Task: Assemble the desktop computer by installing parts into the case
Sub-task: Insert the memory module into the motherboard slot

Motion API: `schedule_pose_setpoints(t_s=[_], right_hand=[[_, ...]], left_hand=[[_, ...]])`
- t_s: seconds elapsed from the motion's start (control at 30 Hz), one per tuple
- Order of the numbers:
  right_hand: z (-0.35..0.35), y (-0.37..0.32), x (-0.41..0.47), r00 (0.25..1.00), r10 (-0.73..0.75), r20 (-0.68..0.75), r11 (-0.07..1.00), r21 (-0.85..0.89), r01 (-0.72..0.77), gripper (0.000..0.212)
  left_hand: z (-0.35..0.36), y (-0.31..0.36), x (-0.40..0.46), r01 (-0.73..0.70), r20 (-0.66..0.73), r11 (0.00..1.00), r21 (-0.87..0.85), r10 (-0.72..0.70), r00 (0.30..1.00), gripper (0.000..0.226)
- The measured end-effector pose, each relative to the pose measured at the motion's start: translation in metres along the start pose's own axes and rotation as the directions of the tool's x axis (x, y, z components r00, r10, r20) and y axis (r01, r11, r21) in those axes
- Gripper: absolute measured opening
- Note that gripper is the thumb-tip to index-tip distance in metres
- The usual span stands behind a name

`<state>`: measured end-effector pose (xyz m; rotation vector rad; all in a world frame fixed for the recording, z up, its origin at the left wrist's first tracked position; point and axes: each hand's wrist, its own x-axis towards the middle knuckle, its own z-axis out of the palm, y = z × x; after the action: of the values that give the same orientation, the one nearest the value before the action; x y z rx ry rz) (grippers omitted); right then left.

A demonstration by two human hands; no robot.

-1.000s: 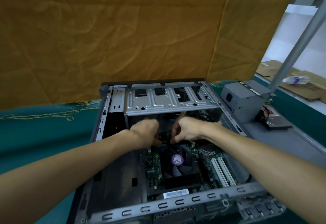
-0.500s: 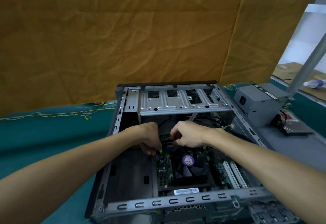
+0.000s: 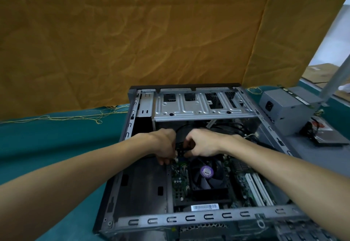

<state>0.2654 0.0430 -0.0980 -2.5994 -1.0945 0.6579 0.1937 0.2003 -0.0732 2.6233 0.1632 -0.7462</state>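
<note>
The open grey computer case lies on its side on a teal cloth. Inside it sits a green motherboard with a black CPU fan bearing a purple sticker. Both hands meet just beyond the fan. My left hand and my right hand have curled fingers pinching a small black cable connector between them, close over the board's far edge. Black cables run behind my right hand. What the connector meets underneath is hidden.
A grey power supply stands right of the case, with a flat drive and wires beside it. The metal drive cage spans the case's far end. White expansion slots lie at the right. An orange cloth hangs behind.
The view has shifted so the case sits further right and lower. Both hands stay together on the connector beyond the fan, moved very little relative to the board.
</note>
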Motion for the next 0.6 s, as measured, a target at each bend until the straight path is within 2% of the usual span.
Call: schedule_pose_setpoints(t_s=[0.1,0.2,0.27,0.33,0.43,0.5,0.53,0.6], right_hand=[[-0.008,-0.005,-0.008,1.0,-0.011,0.028,0.999,-0.034,0.012,0.013],[-0.024,-0.012,-0.027,0.998,-0.027,0.053,0.997,-0.07,0.03,0.01],[-0.037,-0.012,-0.049,0.998,-0.054,-0.017,0.999,-0.009,0.054,0.006],[-0.051,-0.005,-0.076,0.972,-0.062,-0.225,0.987,0.128,0.093,0.006],[-0.073,0.019,-0.109,0.816,0.05,-0.576,0.945,0.291,0.147,0.011],[-0.084,0.044,-0.12,0.63,0.202,-0.75,0.947,0.314,0.07,0.013],[-0.089,0.058,-0.124,0.529,0.282,-0.801,0.948,0.319,-0.024,0.013],[-0.1,0.087,-0.128,0.388,0.408,-0.827,0.909,0.328,-0.256,0.014]], left_hand=[[-0.002,0.003,-0.011,-0.069,-0.041,0.989,0.134,0.075,0.996,0.014],[0.002,0.011,-0.025,-0.111,-0.171,0.899,0.424,0.199,0.965,0.012],[0.004,0.017,-0.032,-0.164,-0.309,0.874,0.458,0.329,0.893,0.015],[0.002,0.026,-0.037,-0.276,-0.469,0.865,0.419,0.466,0.75,0.018],[-0.006,0.045,-0.03,-0.418,-0.634,0.823,0.384,0.564,0.528,0.019],[-0.01,0.061,-0.016,-0.468,-0.685,0.797,0.383,0.585,0.435,0.017],[-0.012,0.07,-0.007,-0.476,-0.703,0.791,0.384,0.585,0.405,0.017],[-0.017,0.084,0.01,-0.462,-0.704,0.801,0.38,0.574,0.417,0.018]])
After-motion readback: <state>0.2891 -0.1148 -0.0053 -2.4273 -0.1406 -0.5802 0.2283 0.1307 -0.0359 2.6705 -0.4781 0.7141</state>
